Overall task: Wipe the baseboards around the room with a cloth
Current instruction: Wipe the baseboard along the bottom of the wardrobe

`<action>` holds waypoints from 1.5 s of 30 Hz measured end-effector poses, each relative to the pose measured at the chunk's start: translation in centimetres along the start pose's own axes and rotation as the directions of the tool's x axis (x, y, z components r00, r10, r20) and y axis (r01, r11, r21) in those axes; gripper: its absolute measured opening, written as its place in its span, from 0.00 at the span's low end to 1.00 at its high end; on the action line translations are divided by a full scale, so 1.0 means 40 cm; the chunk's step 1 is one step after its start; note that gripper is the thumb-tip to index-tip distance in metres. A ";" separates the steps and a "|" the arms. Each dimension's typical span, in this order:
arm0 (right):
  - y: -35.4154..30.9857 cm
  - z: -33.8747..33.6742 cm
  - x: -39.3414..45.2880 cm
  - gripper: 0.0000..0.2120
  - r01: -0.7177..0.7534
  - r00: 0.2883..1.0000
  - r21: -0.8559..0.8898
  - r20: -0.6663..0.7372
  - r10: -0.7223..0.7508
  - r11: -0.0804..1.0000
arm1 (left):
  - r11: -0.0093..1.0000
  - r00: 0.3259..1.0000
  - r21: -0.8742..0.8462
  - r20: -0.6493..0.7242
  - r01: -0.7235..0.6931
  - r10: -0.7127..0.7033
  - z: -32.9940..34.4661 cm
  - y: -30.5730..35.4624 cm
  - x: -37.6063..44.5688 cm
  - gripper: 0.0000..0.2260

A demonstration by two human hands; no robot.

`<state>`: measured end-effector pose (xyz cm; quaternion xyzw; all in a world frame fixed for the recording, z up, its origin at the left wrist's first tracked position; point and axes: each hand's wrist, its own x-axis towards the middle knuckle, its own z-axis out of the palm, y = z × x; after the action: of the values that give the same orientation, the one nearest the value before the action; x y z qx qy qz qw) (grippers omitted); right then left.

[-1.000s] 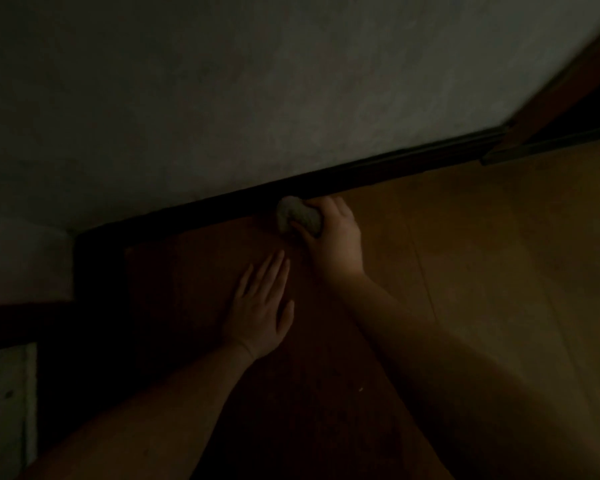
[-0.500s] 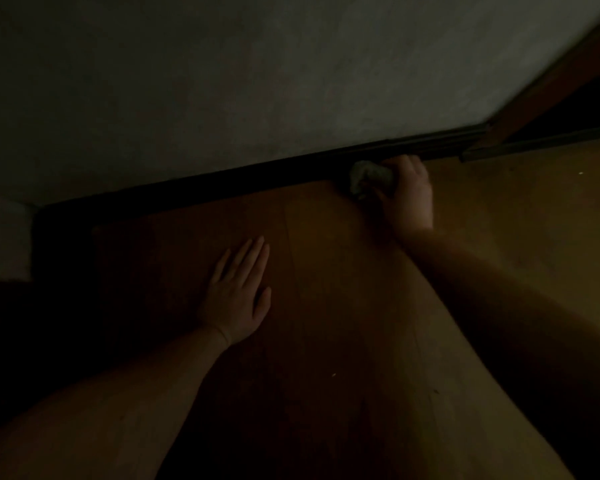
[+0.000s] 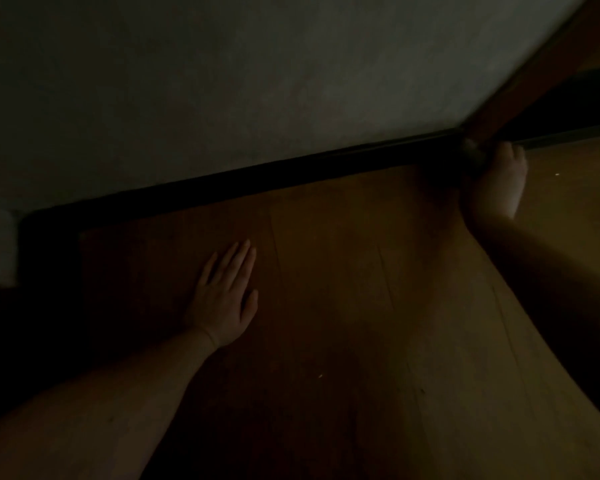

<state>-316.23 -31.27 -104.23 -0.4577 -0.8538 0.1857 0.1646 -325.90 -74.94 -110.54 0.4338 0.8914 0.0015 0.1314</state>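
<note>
Currently the right hand (image 3: pixel 497 180) grips the pale bunched cloth (image 3: pixel 473 157) against the dark wooden baseboard (image 3: pixel 291 169); the flat, spread left hand (image 3: pixel 224 299) braces. Risk: overreach skips the corner.

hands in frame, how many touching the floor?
2 hands in view. Left hand lies flat on the wood floor, fingers straight. Right hand is at the baseboard near the door frame, gripping the cloth; its floor contact can't be told.

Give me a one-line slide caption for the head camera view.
Right hand presses cloth against dark baseboard near the corner; left hand flat on wooden floor.
</note>
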 end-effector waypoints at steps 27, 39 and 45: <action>-0.110 0.030 -0.031 0.15 0.198 0.964 0.072 0.167 -0.207 0.978 | 0.998 1.000 -0.058 -0.022 -0.009 0.008 0.004 -0.001 -0.003 0.30; -0.104 -0.043 -0.058 0.15 -0.040 0.999 0.084 0.011 0.039 0.996 | 0.998 1.000 -0.055 0.011 0.004 -0.003 0.001 0.000 -0.003 0.30; -0.413 0.111 -0.260 0.14 0.122 0.945 0.381 0.237 -0.224 0.917 | 1.000 1.000 -0.026 0.007 -0.005 0.005 -0.001 -0.001 0.000 0.31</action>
<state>-324.64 -49.23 -101.56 -0.3112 -0.8569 0.3859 0.1413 -325.92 -74.95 -110.49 0.4341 0.8898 0.0121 0.1402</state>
